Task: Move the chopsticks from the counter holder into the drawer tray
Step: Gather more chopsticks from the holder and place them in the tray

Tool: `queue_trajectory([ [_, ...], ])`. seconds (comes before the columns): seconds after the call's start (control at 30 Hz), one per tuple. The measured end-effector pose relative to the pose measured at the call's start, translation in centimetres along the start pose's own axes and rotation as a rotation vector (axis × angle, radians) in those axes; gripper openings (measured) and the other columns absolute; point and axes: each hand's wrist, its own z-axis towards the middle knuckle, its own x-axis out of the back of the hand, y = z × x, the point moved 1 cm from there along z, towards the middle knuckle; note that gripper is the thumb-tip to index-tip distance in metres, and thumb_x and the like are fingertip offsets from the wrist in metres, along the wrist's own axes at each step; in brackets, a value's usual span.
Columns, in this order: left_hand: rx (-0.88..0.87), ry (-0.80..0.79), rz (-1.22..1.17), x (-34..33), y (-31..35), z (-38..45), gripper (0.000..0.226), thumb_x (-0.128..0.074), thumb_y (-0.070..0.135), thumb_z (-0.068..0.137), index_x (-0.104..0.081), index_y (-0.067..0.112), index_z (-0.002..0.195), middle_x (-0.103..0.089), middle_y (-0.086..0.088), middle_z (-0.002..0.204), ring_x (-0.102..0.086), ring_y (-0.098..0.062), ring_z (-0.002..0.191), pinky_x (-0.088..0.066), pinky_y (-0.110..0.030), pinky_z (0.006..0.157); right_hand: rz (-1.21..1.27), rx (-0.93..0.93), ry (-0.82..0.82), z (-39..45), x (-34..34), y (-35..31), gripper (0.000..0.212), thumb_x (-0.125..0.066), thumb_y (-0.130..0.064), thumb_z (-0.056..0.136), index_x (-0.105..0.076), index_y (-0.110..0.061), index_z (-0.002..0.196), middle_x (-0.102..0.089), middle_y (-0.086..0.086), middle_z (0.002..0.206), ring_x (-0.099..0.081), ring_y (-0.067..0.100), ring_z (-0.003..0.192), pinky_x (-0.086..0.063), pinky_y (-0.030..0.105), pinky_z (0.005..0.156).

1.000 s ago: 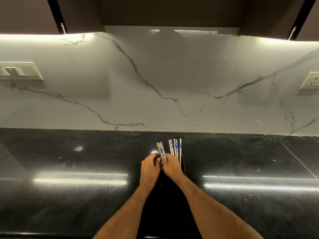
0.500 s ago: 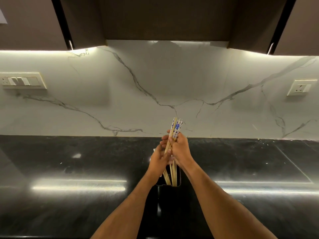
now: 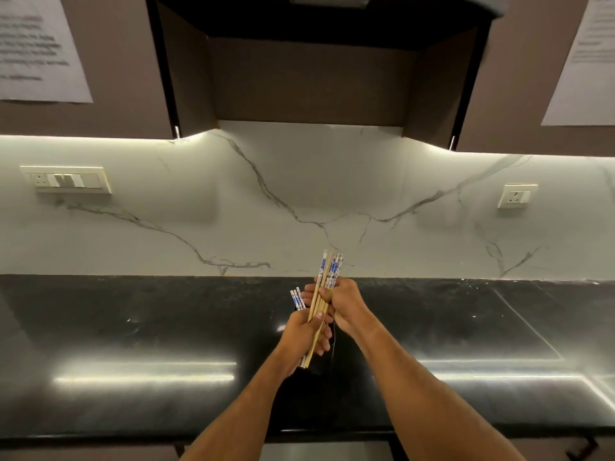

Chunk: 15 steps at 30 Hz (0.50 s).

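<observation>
Both hands hold a bundle of wooden chopsticks [image 3: 327, 277] with blue-and-white patterned tops above the black counter. My right hand [image 3: 344, 306] grips the bundle near its upper part. Lower down, my left hand [image 3: 304, 334] grips the thin ends, which poke out below it. A few more patterned chopsticks [image 3: 297, 298] stick up just left of the hands; whether my left hand holds them too is unclear. The dark holder [image 3: 327, 362] stands under the hands, mostly hidden and hard to tell from the counter. The drawer tray is not in view.
The glossy black counter [image 3: 139, 334] runs the full width, backed by a white marble wall. A switch plate [image 3: 66, 179] is on the wall at left, a socket [image 3: 517, 195] at right. Dark cabinets with taped paper sheets [image 3: 36, 48] hang overhead.
The bundle has risen out of the holder; its thin ends are now free below my left hand. The camera has tilted up, showing more of the cabinets.
</observation>
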Motion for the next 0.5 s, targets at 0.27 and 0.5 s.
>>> queue_trajectory([
  [0.27,-0.008,-0.016,-0.022,-0.3,1.1,-7.9,0.031,-0.042,0.027,0.107,-0.061,0.003,0.112,-0.067,-0.008,0.079,-0.063,-0.02,0.062,-0.055,-0.032,0.058,-0.083,-0.013,0.04,-6.0,-1.2,-1.1,0.015,-0.054,-0.003,0.1,-0.065,0.002,0.109,-0.076,0.023,0.097,-0.076,0.035,0.09,-0.059,0.052,0.089],
  [0.5,0.004,-0.066,-0.05,-0.8,1.9,-11.7,0.03,-0.044,0.025,0.107,-0.062,0.002,0.114,-0.066,-0.009,0.08,-0.064,-0.022,0.065,-0.056,-0.034,0.062,-0.173,-0.011,0.106,-8.8,-1.0,-2.5,0.014,-0.062,-0.005,0.095,-0.068,0.004,0.104,-0.076,0.021,0.097,-0.077,0.031,0.088,-0.06,0.049,0.088],
])
